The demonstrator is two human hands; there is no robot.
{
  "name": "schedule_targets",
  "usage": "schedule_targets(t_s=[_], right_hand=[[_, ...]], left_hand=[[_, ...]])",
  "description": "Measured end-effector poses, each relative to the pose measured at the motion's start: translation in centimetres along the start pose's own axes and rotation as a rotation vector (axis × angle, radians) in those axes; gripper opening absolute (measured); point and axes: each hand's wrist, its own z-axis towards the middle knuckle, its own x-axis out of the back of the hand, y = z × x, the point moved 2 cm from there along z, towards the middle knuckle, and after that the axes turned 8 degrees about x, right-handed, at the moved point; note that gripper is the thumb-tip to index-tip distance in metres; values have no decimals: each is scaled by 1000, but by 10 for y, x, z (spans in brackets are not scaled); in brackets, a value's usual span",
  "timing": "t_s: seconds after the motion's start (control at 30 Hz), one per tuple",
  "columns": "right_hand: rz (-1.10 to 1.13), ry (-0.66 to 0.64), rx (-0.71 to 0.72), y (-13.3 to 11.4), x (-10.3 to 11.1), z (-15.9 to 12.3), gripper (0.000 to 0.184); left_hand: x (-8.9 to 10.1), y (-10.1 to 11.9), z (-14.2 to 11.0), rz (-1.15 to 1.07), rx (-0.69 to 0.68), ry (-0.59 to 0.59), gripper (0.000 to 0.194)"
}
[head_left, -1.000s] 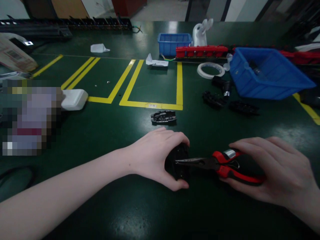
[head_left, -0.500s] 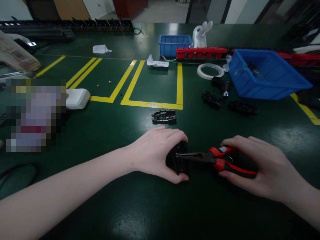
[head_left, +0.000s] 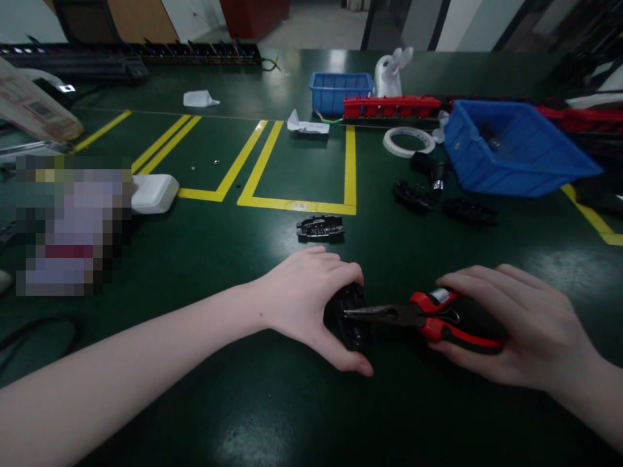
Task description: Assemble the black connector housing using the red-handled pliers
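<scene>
Pinching a black part (head_left: 352,318), left hand (head_left: 309,298); gripping needle-nose pliers (head_left: 399,315), right hand (head_left: 530,324)! Dark bits (head_left: 490,137) inside the larger blue bin (head_left: 511,176).

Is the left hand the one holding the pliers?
No, the right hand holds the red-handled pliers, while the left hand grips the small black part.

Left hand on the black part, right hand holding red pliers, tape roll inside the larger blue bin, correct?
No: the head view shows the tape roll beside the larger blue bin. The left hand is on the black part, and the right hand holds the red pliers.
</scene>
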Motion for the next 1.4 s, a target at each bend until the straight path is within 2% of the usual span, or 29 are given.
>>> schedule_targets(t_s=[0.23, 0.4, 0.57, 0.77, 1.0, 1.13, 1.4], right_hand=[[106, -60, -143, 0, -2, 1, 42], [139, -79, -155, 3, -4, 3, 36], [151, -79, -177, 3, -4, 3, 37], [67, -44, -105, 1, -1, 2, 39], [-28, 25, -24, 2, -4, -6, 45], [-4, 2, -92, 9, -12, -11, 42], [-4, -16, -92, 16, -18, -13, 43]], left_hand=[[-2, 0, -1, 59, -35, 10, 58], [-2, 2, -3, 149, -39, 69, 57], [-2, 3, -3, 165, -17, 78, 59], [-1, 3, -2, 112, 0, 52, 62], [-3, 2, -3, 112, -68, 133, 61], [-4, -1, -2, 90, -106, 142, 57], [-3, -1, -5, 198, -117, 175, 61]])
